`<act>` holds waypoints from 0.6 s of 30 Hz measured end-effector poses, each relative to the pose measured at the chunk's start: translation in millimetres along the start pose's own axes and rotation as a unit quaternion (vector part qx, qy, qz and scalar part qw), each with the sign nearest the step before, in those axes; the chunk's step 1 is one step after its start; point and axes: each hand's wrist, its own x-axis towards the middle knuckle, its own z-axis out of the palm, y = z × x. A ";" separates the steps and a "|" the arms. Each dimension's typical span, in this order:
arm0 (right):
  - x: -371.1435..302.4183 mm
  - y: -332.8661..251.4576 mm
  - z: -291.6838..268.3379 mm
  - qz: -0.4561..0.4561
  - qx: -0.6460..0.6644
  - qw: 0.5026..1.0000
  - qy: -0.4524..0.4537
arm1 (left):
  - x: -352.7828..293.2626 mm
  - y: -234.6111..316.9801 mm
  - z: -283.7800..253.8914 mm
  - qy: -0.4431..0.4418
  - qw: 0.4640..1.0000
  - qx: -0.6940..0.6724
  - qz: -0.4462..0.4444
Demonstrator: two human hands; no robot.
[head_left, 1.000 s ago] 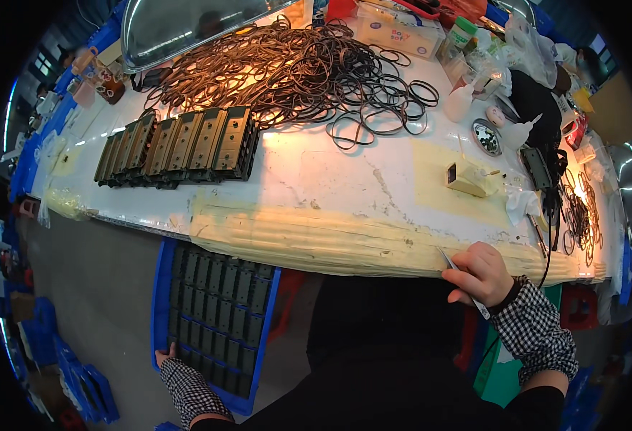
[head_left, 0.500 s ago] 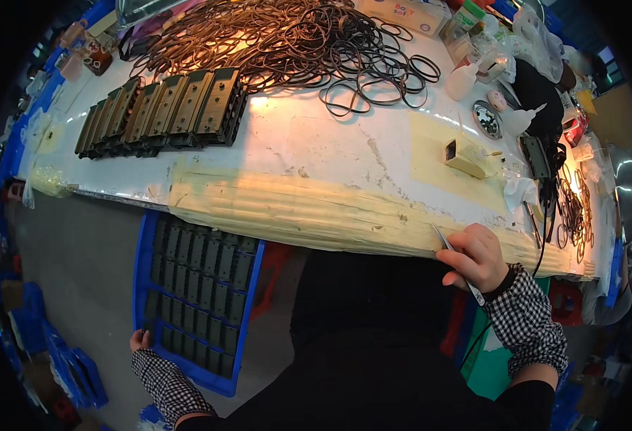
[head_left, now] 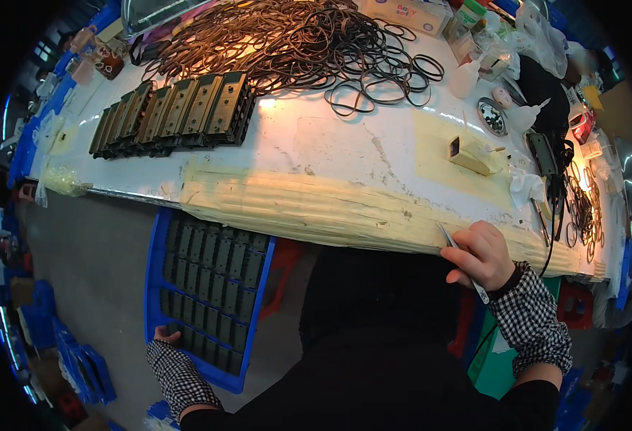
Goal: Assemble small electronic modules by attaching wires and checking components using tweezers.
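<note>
In my right hand (head_left: 482,253), closed at the table's front edge, is a pair of metal tweezers (head_left: 479,290). Their thin tip points up and left, just above the yellow-taped edge. My left hand (head_left: 165,335) is low on the left, at the left rim of a blue tray (head_left: 155,287). Its fingers curl in over the rim; what they grip is too small and dark to make out. Rows of dark rectangular parts (head_left: 219,251) lie in the tray, which extends out from under the table edge.
A row of dark metal-topped blocks (head_left: 186,108) stands on the white table (head_left: 309,144), below a big tangle of dark bands (head_left: 280,43). Toward the right are a small cream box-shaped device (head_left: 470,156), a round dish of small parts (head_left: 492,115), white squeeze bottles (head_left: 464,79) and black cables (head_left: 551,230).
My left hand has moved from outside the tray's left rim inward over it. The whole view has shifted slightly; my right hand keeps its hold on the tweezers at the table edge.
</note>
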 end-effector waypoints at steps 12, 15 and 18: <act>-0.2 -2.3 0.8 0.003 -0.007 1.000 0.006 | -56.1 67.3 -1.3 0.004 0.988 0.122 -0.090; -2.0 -2.9 0.4 0.005 -0.009 1.000 0.007 | -63.7 80.8 5.7 -0.003 0.995 0.068 -0.073; -4.5 -2.4 0.0 0.002 -0.007 1.000 0.012 | -61.0 83.3 8.1 0.009 0.995 0.091 -0.027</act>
